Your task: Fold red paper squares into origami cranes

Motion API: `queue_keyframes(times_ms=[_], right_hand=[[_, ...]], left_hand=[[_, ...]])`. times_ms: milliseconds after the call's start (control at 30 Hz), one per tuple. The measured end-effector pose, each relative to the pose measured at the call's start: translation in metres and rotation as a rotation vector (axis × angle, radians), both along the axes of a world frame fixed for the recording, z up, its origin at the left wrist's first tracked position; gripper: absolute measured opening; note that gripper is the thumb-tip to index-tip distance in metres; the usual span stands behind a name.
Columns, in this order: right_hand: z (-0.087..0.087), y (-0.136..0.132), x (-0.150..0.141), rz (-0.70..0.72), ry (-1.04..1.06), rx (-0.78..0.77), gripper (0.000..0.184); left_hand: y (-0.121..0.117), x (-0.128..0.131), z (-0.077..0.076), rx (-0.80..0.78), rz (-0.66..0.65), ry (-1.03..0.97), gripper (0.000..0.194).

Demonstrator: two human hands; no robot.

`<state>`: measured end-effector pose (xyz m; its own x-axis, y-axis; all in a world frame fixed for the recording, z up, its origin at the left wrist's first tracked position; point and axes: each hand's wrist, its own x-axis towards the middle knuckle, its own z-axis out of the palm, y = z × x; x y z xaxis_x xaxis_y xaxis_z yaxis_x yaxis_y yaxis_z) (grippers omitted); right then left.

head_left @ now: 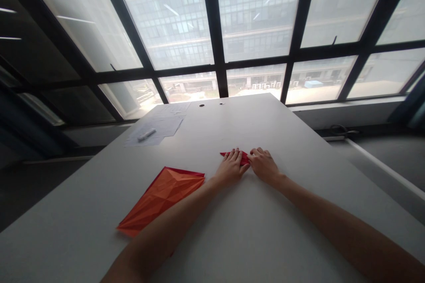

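A small piece of folded red paper lies on the white table, its pointed left tip poking out past my fingers. My left hand rests flat across it with the fingers spread, covering much of the middle. At the paper's right end is my right hand, its fingers curled and the thumb and forefinger closed on the edge. Most of that grip is hidden under the hand. Left of my left forearm lies a larger creased sheet, orange with red edges, partly covered by the arm.
White printed papers lie at the table's far left, a whitish marker-like tube on top. Two small round holes are near the far edge of the white table. Tall black-framed windows stand behind it.
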<state>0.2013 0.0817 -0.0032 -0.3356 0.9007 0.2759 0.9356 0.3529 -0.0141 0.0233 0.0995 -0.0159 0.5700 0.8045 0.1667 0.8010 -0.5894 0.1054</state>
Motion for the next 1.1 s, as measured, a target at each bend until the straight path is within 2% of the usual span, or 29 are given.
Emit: queue_keyframes(times_ms=[133,200,300,400,467,567,800,967,1033,1100], right_hand=[[-0.011,0.004,0.006,-0.169,-0.005,0.031,0.044],[-0.016,0.006,0.006,-0.204,0.018,0.016,0.050],[-0.020,0.006,-0.002,-0.072,0.077,-0.019,0.055],[-0.024,0.006,-0.008,0.094,0.111,-0.143,0.056],[-0.025,0.006,-0.008,0.142,0.109,-0.218,0.058],[-0.026,0.005,-0.005,0.151,0.098,-0.232,0.061],[-0.021,0.001,-0.003,0.144,0.091,-0.242,0.064],[-0.020,0.002,-0.003,0.142,0.106,-0.262,0.069],[-0.021,0.003,-0.002,0.145,0.113,-0.258,0.069],[-0.022,0.004,-0.002,0.155,0.120,-0.247,0.068]], left_hand=[[0.002,-0.001,-0.002,-0.034,0.046,0.005,0.079],[0.002,-0.001,-0.002,-0.043,0.058,0.015,0.077],[0.001,0.000,-0.004,-0.028,0.066,0.038,0.068],[0.002,-0.001,-0.008,-0.010,0.059,0.064,0.062],[0.004,-0.002,-0.009,-0.012,0.046,0.078,0.060],[0.007,-0.007,-0.008,-0.026,0.067,0.090,0.060],[0.016,-0.018,-0.006,-0.057,0.314,0.066,0.076],[0.016,-0.017,-0.007,-0.064,0.334,0.056,0.078],[0.014,-0.017,-0.005,-0.004,0.340,0.055,0.074],[0.013,-0.015,-0.001,0.100,0.252,0.053,0.065]])
